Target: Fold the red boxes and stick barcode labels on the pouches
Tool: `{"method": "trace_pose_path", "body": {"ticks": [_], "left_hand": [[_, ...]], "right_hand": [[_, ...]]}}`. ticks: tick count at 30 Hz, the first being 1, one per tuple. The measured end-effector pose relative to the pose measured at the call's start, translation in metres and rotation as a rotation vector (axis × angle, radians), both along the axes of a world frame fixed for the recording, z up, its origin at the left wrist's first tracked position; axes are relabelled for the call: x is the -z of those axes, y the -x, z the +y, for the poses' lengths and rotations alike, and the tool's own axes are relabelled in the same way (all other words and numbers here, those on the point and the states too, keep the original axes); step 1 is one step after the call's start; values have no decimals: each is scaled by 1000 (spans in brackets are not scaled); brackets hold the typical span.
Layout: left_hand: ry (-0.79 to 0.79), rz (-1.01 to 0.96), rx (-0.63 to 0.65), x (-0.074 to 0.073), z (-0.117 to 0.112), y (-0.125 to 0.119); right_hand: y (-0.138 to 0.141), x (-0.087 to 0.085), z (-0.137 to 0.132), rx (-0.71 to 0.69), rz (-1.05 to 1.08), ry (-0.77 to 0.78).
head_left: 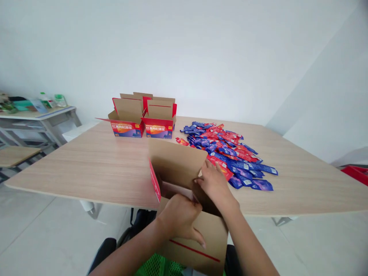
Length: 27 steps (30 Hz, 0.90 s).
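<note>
Pale wood table; open red-and-brown cardboard box at its near edge; your left hand dips inside, your right hand touches the far-right corner, can't tell either grip; glossy blue-and-red sachets lie beyond your right.

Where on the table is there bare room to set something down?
Pale wood-grain table: bare at left, between the printed red-and-blue cardboard boxes and the near edge; bare at right, between the red and blue sachet heap and the right edge. Crowded: that heap, and front centre, where left hand and right hand touch the open brown-lined cardboard box.
</note>
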<state>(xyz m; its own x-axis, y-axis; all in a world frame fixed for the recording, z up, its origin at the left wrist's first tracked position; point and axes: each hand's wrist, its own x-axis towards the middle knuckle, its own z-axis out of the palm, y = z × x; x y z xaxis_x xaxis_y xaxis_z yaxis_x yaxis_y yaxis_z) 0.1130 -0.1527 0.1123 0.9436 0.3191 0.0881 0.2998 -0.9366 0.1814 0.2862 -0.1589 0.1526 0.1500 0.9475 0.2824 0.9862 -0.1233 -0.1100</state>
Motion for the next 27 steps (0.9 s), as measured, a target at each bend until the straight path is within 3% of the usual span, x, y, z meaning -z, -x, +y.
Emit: {"method": "trace_pose_path", "body": {"ticks": [3,7,11,16,19,22,24,27], "left_hand": [[9,-7,-14,-3,0,1],[-1,-7,-105,-5,-5,11],[-21,38,-162,-5,-6,30],[-16,39,-166,-8,-2,50],[-18,14,-128,-10,1,52],[-4,5,-83,-10,4,49],[12,-2,-48,-9,4,47],[25,-29,0,-5,2,46]], "right_hand": [[3,-2,12,15,-2,59],[-27,8,20,146,97,202],[-60,23,16,113,271,166],[-62,29,5,137,426,171],[-50,23,-1,181,265,135],[-36,16,-9,277,-79,-73],[-28,13,-15,256,-232,-140],[-23,12,-24,145,-295,-102]]}}
